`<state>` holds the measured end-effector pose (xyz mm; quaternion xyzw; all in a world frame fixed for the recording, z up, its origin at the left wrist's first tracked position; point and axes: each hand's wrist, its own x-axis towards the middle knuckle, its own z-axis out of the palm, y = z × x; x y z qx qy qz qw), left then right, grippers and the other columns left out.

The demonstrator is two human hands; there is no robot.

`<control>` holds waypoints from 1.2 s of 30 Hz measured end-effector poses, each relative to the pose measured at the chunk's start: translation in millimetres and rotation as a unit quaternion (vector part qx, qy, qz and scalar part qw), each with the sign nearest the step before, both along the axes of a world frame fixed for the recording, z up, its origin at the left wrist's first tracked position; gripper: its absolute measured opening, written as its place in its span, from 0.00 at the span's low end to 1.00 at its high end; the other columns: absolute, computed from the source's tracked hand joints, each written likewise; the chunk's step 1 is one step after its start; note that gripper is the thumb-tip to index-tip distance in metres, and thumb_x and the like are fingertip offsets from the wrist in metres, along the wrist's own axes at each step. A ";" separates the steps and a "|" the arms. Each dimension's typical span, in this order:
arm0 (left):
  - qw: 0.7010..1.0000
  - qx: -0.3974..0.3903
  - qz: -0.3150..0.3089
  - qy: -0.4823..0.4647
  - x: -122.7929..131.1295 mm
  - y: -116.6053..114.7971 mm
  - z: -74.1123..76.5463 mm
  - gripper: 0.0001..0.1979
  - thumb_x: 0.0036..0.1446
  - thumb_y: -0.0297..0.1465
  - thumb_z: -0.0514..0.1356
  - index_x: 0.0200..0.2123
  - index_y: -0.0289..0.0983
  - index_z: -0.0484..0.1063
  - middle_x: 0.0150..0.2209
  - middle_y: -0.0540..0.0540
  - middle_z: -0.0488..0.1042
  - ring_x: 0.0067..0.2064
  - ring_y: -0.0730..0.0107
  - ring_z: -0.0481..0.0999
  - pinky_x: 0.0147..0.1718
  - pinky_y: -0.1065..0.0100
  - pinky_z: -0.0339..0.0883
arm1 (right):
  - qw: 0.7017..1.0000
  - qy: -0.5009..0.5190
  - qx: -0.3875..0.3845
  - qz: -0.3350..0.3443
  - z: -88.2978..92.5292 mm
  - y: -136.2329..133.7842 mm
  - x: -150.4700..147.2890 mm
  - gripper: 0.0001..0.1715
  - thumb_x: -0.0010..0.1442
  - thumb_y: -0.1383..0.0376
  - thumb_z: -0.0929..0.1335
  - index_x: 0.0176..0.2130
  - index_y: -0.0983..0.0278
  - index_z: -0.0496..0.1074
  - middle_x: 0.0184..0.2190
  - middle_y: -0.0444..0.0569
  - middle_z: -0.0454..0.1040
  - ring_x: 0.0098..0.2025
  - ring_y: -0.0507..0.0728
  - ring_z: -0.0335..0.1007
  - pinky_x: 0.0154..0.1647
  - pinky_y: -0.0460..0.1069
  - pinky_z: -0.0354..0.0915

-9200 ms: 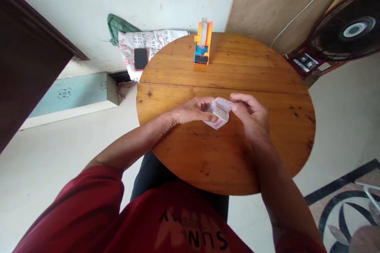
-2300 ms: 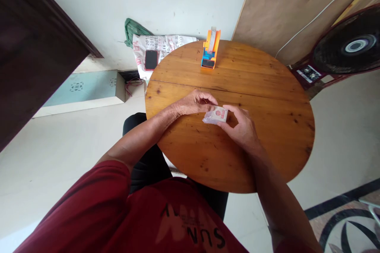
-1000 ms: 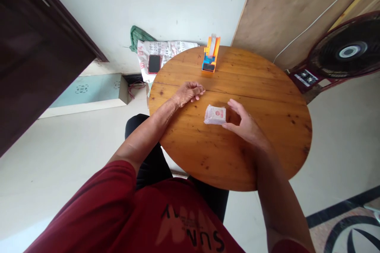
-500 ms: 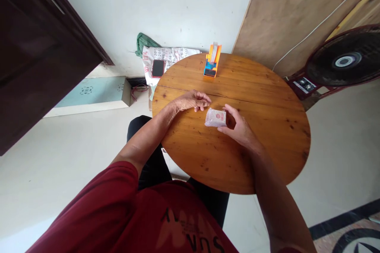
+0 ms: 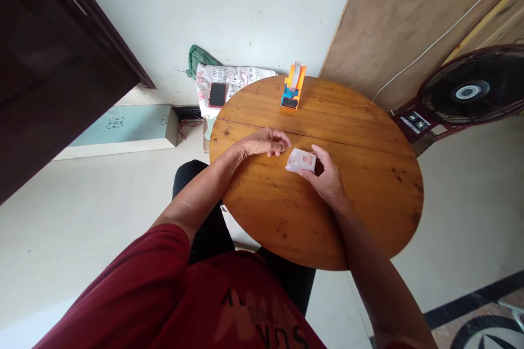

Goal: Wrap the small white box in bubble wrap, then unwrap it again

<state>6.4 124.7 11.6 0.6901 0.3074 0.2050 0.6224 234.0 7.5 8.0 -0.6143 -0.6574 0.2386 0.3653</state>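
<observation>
A small box in clear plastic wrap (image 5: 301,160), whitish with red print on its right part, is on the wooden table near its middle. My right hand (image 5: 328,175) grips its right end, the thumb at the near edge and the fingers at the far edge. The plastic looks loose and crumpled at the box's left end. Just left of the box is my left hand (image 5: 268,142), its fingers half curled and apart, with nothing visible in them. It does not touch the box. The left forearm rests over the table's left edge.
An orange and blue tape dispenser (image 5: 293,87) stands at the far edge of the round wooden table (image 5: 368,185). Beyond the left edge, a phone (image 5: 217,95) lies on a printed white sack (image 5: 241,76). A large fan (image 5: 470,90) stands at the right, by the wall.
The box has tilted and shifted slightly to the right, and my right hand has closed in on it. My left hand has barely moved. The view has shifted a little.
</observation>
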 end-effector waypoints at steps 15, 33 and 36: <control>0.989 0.076 -0.122 0.021 6.9 -18.3 -0.4 0.14 0.51 0.38 0.69 0.34 0.33 0.77 0.28 0.52 0.74 0.29 0.78 0.70 0.30 0.75 0.63 | 0.991 -0.074 -0.074 0.079 18.1 -5.1 50.0 0.37 0.54 0.65 0.71 0.63 0.57 0.67 0.61 0.54 0.72 0.63 0.67 0.68 0.65 0.67 0.60; 0.973 0.212 -0.076 0.044 19.9 -21.2 -14.5 0.07 0.56 0.33 0.64 0.34 0.34 0.79 0.34 0.50 0.79 0.36 0.74 0.75 0.37 0.75 0.65 | 0.992 -0.060 -0.014 0.107 12.8 3.7 36.8 0.23 0.56 0.64 0.70 0.53 0.61 0.74 0.51 0.54 0.79 0.52 0.65 0.75 0.56 0.61 0.68; 0.982 0.161 -0.091 0.046 15.9 -19.6 -9.6 0.09 0.55 0.34 0.65 0.35 0.33 0.78 0.32 0.50 0.77 0.33 0.75 0.73 0.35 0.75 0.65 | 0.992 -0.072 -0.027 0.104 16.1 1.1 34.5 0.24 0.57 0.64 0.69 0.54 0.59 0.73 0.51 0.53 0.80 0.52 0.66 0.75 0.56 0.63 0.68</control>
